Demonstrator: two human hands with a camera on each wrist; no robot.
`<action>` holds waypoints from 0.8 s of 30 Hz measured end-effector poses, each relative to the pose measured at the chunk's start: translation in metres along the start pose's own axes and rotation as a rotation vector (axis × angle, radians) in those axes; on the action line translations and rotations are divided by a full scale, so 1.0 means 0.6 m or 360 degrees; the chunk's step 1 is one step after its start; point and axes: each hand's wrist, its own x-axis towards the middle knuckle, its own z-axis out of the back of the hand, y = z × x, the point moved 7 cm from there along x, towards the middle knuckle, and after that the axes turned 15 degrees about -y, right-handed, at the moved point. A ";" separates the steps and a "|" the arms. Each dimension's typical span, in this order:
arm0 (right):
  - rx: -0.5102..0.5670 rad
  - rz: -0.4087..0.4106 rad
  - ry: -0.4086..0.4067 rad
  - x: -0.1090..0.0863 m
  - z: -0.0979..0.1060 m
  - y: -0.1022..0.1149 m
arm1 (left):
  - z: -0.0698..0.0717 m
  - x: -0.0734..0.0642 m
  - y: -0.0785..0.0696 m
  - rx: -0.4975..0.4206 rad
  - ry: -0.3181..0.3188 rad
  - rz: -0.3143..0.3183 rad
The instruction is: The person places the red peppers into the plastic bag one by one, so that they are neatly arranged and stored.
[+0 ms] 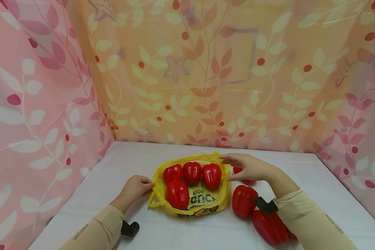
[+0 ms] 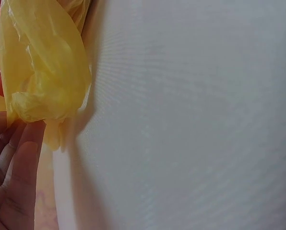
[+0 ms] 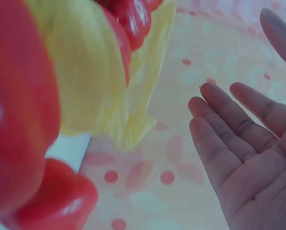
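Observation:
A yellow plastic bag (image 1: pixel 224 194) with dark print lies spread open mid-table, holding several red bell peppers (image 1: pixel 178 195). At its left edge my left hand (image 1: pixel 136 189) pinches the plastic; the left wrist view shows the thumb and fingers at a gathered fold of the bag (image 2: pixel 52 72). My right hand (image 1: pixel 248 166) is held over the bag's right rim, fingers apart and nothing in them. In the right wrist view the open palm (image 3: pixel 258 148) faces the bag (image 3: pixel 85 67), apart from it.
Right of the bag are more bell peppers: one (image 1: pixel 244 201) beside it, another (image 1: pixel 269 227) nearer the front, partly behind the right forearm, and one (image 1: pixel 249 181) below the right hand. Patterned curtains (image 1: pixel 206 76) enclose the white table (image 1: pixel 128 152) at the back and sides.

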 end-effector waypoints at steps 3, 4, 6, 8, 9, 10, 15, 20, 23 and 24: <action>-0.0004 -0.0067 -0.0019 -0.015 0.013 -0.015 | 0.000 0.000 0.000 -0.0006 -0.0002 0.0004; -0.0017 -0.0080 -0.0024 -0.021 0.018 -0.019 | 0.000 0.000 0.001 -0.0010 -0.0002 0.0006; -0.0043 -0.0103 -0.0038 -0.033 0.028 -0.027 | 0.000 -0.001 0.000 -0.0012 -0.0001 0.0007; -0.0066 -0.0121 -0.0050 -0.045 0.038 -0.034 | 0.000 -0.001 -0.001 -0.0018 -0.0004 0.0008; -0.0081 -0.0109 -0.0060 -0.051 0.044 -0.036 | 0.000 -0.001 -0.001 -0.0021 -0.0007 0.0008; -0.0083 -0.0096 -0.0065 -0.056 0.049 -0.038 | 0.000 -0.001 0.000 -0.0023 -0.0008 0.0010; -0.0113 -0.0019 -0.0100 -0.085 0.080 -0.050 | 0.001 -0.002 -0.001 -0.0023 -0.0013 -0.0003; -0.0196 -0.0043 -0.0093 -0.119 0.104 -0.074 | 0.000 -0.003 -0.002 -0.0034 -0.0012 -0.0023; -0.0200 -0.0100 -0.0076 -0.140 0.114 -0.090 | 0.000 -0.003 -0.002 -0.0032 -0.0013 -0.0022; -0.0196 -0.0095 -0.0066 -0.146 0.116 -0.094 | 0.000 -0.003 -0.002 -0.0032 -0.0013 -0.0021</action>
